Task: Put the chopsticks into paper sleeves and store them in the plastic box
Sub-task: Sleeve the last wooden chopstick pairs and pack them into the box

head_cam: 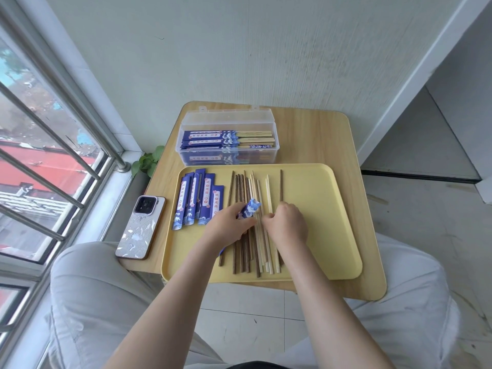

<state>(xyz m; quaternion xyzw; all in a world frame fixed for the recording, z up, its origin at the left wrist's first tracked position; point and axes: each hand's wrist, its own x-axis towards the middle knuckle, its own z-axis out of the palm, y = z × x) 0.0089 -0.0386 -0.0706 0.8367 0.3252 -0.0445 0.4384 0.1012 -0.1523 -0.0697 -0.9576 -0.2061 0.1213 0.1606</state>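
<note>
Taking the yellow tray [314, 230] as the landmark: over its near middle both hands work at the loose chopsticks [250, 198], which lie in a rough fan running from the near rim toward the far rim, dark ones to the left and pale ones to the right, probably spread so that a matching pair can be picked out. The left hand [229, 222] has its fingers curled round a blue paper sleeve [250, 207], whose end pokes out past the fingers toward the far side, seemingly held ready to receive sticks. The right hand [286, 222] rests on the pale chopsticks just right of it, fingers bent down onto them; whether they pinch a stick or only press on it cannot be told. On the left part of the tray a small row of empty sleeves [198, 199] lies parallel to the sticks, within easy reach of the left hand. Off the tray's left rim a phone [139, 229] lies on the wooden surface [316, 137]. Just beyond the far rim stands the open plastic box [229, 141], already holding sleeved pairs laid crosswise, near enough to drop each finished pair in.
</note>
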